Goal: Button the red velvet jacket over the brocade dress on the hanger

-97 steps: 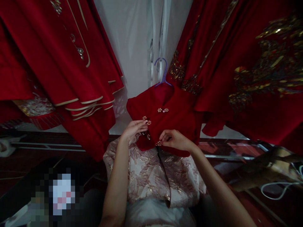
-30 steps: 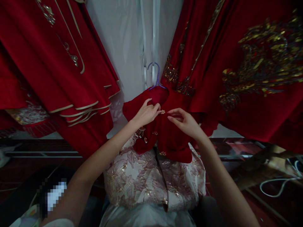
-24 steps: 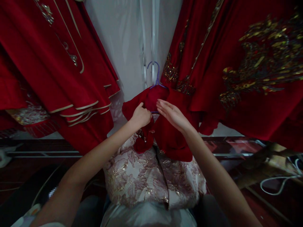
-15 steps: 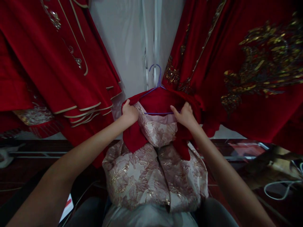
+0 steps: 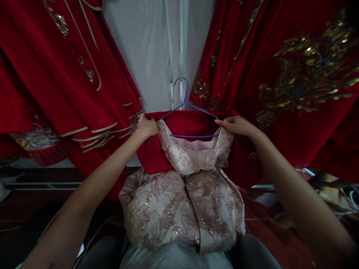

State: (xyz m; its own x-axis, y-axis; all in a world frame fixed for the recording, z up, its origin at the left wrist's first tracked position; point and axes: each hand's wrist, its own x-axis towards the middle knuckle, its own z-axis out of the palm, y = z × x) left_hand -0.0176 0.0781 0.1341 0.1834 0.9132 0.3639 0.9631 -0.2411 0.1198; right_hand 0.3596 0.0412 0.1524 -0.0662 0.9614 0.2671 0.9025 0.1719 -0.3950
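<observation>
A brocade dress point(image 5: 165, 203) in pale pink and gold lies gathered over my lap, its neckline held up in front of me. The purple wire hanger point(image 5: 185, 99) sits at the neckline, hook upward, its lower bar crossing the opening. A plain red cloth point(image 5: 185, 121) spreads behind the hanger and hangs down at the left. My left hand point(image 5: 147, 127) is closed on the left shoulder of the dress together with the red cloth. My right hand point(image 5: 238, 125) pinches the right shoulder strap by the hanger's end. Its lower fingers are partly hidden.
Red gowns with gold trim point(image 5: 95, 101) hang at the left. Another red gown with gold sequin embroidery point(image 5: 308, 71) hangs at the right. Pale curtain-like sheeting point(image 5: 137, 48) stands behind. A low metal rail point(image 5: 47, 185) runs near the floor, with white cable on the right.
My right hand has moved right and drawn the dress's right strap out to the hanger's end. The neckline is wider. The red flap on the right no longer lies over the dress front.
</observation>
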